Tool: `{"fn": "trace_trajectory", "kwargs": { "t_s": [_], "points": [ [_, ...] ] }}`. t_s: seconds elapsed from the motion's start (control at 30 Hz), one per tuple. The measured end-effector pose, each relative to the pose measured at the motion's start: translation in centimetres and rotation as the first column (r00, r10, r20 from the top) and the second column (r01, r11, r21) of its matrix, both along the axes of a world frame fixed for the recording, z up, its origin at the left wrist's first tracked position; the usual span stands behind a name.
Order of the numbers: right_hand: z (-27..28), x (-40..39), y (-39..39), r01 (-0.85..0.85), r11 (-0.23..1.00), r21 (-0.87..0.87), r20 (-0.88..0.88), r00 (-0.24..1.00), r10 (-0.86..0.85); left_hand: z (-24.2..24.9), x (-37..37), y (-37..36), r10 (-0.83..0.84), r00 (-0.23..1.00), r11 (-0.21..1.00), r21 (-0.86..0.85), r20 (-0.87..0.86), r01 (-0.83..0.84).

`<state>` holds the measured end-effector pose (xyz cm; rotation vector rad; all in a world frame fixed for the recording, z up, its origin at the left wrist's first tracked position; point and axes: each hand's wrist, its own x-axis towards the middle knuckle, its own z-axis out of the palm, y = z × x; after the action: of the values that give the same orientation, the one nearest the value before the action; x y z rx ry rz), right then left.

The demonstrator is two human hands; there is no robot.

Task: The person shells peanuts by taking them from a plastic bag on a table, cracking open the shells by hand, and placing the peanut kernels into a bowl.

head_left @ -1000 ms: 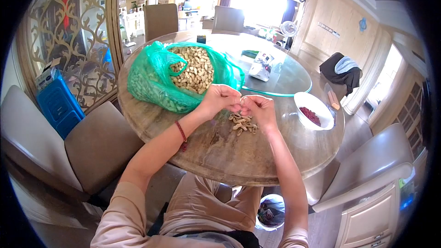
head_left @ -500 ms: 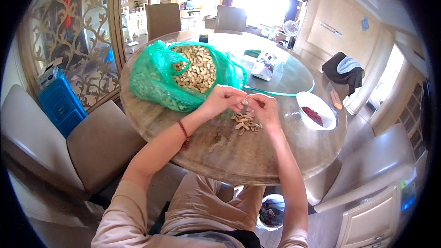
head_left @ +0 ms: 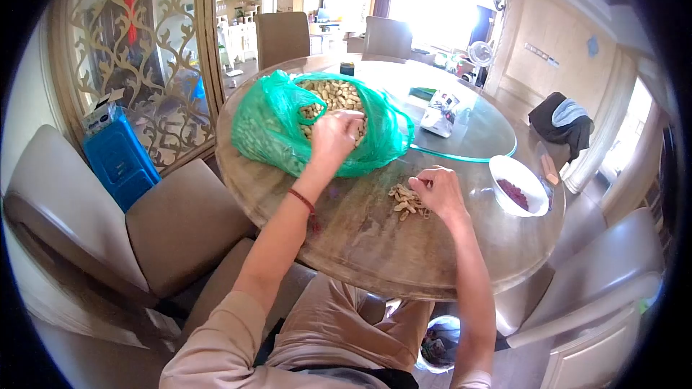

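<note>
My left hand (head_left: pixel 334 135) reaches over the mouth of a green plastic bag (head_left: pixel 270 133) filled with unshelled peanuts (head_left: pixel 335 94). Its fingers are slightly apart just above the peanuts, a little blurred, with nothing visible between them. A red bead bracelet (head_left: pixel 301 202) circles that wrist. My right hand (head_left: pixel 441 191) is curled at the right edge of a small pile of peanut shells (head_left: pixel 405 200) on the wooden table. Thumb and fingers are drawn together there, and whatever they may hold is hidden.
A white bowl (head_left: pixel 530 173) of dark red peanut kernels (head_left: pixel 513 193) stands to the right. Behind lie a glass turntable (head_left: pixel 483 133), a white packet (head_left: pixel 440 115) and a dark jar (head_left: pixel 347 69). Chairs surround the round table (head_left: pixel 346 245); a lined bin (head_left: pixel 438 346) stands below.
My hands were together above the shells, fingers pinching a peanut. Now they are apart: the left has moved up and left over the bag, the right lower beside the shells. The view has shifted.
</note>
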<state>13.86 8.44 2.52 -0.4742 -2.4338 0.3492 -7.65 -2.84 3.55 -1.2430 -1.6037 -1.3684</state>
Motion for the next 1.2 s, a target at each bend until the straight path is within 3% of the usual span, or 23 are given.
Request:
{"fn": "trace_trajectory", "kwargs": {
  "t_s": [0.07, 0.13, 0.17, 0.23, 0.37, 0.43, 0.57, 0.63, 0.73, 0.87, 0.9, 0.93, 1.0, 1.03, 1.07, 1.1, 1.13, 1.2],
  "points": [
    [-0.5, -0.1, 0.5, -0.012, 1.000, 0.029, -0.039, 0.999, 0.013, -0.3, -2.6, -0.8, 0.237, 0.971, 0.947, -0.228, 0.026, -0.225],
    [-0.7, -0.2, 0.9, -0.022, 0.998, 0.060, -0.077, 0.997, 0.026, -0.3, -3.7, -1.2, 0.337, 0.940, 0.838, -0.469, 0.046, -0.278],
    [-0.9, -0.2, 1.0, -0.039, 0.994, 0.105, -0.115, 0.992, 0.051, -0.6, -3.7, -1.0, 0.337, 0.941, 0.838, -0.470, 0.045, -0.278],
    [-1.0, -0.4, 1.1, -0.056, 0.987, 0.150, -0.152, 0.985, 0.079, -0.1, -2.2, -1.5, 0.369, 0.928, 0.713, -0.626, -0.047, -0.315],
    [-0.9, -0.4, 0.8, -0.065, 0.993, 0.100, -0.145, 0.986, 0.079, -0.9, -2.9, -0.7, 0.394, 0.918, 0.736, -0.583, -0.044, -0.344],
    [-0.5, -0.3, 0.5, -0.062, 0.996, 0.064, -0.144, 0.987, 0.071, -0.9, -2.9, -0.6, 0.425, 0.903, 0.783, -0.478, -0.055, -0.398],
    [-0.3, -0.2, 0.4, -0.077, 0.995, 0.060, -0.164, 0.983, 0.086, -0.5, -2.7, -1.0, 0.380, 0.925, 0.815, -0.476, 0.005, -0.332],
    [-0.4, -0.2, 0.5, -0.089, 0.994, 0.068, -0.184, 0.978, 0.100, -0.4, -2.3, -1.3, 0.384, 0.921, 0.706, -0.625, -0.058, -0.334],
    [-0.4, -0.3, 0.5, -0.091, 0.993, 0.074, -0.187, 0.977, 0.103, -0.5, -2.4, -1.0, 0.373, 0.926, 0.656, -0.688, -0.061, -0.309],
    [-0.2, -0.2, 0.2, -0.089, 0.994, 0.068, -0.207, 0.973, 0.101, -0.6, -2.1, -0.8, 0.372, 0.923, 0.737, -0.573, -0.101, -0.360],
    [0.0, -0.2, 0.1, -0.076, 0.996, 0.049, -0.215, 0.973, 0.084, -0.6, -2.1, -0.7, 0.182, 0.979, 0.891, -0.435, 0.086, -0.128],
    [0.0, -0.2, 0.1, -0.073, 0.996, 0.053, -0.216, 0.973, 0.082, -0.6, -2.0, -0.5, -0.051, 0.972, 0.965, -0.239, 0.231, 0.107],
    [-0.1, -0.3, 0.1, -0.064, 0.996, 0.054, -0.254, 0.964, 0.076, -0.6, -1.1, 0.2, -0.125, 0.980, 0.980, -0.138, 0.156, 0.147],
    [-0.1, -0.2, 0.0, -0.058, 0.997, 0.051, -0.251, 0.966, 0.069, -0.6, -0.6, 0.2, -0.311, 0.876, 0.921, -0.112, 0.368, 0.374],
    [0.0, -0.3, -0.1, -0.077, 0.997, 0.032, -0.274, 0.958, 0.082, -0.6, 0.0, 0.3, -0.459, 0.693, 0.819, -0.037, 0.556, 0.573],
    [0.1, -0.3, -0.2, -0.094, 0.995, 0.014, -0.300, 0.949, 0.094, -0.1, 1.1, -0.1, -0.555, 0.617, 0.738, -0.010, 0.558, 0.675],
    [0.3, -0.4, -0.6, -0.086, 0.996, 0.012, -0.299, 0.950, 0.085, 0.2, 2.0, -0.2, -0.560, 0.611, 0.732, -0.011, 0.559, 0.681],
    [0.8, -0.3, -1.6, -0.219, 0.952, -0.214, -0.398, 0.910, 0.120, 0.3, 3.6, -0.1, -0.632, 0.328, 0.518, 0.069, 0.702, 0.852]
  ]
}}
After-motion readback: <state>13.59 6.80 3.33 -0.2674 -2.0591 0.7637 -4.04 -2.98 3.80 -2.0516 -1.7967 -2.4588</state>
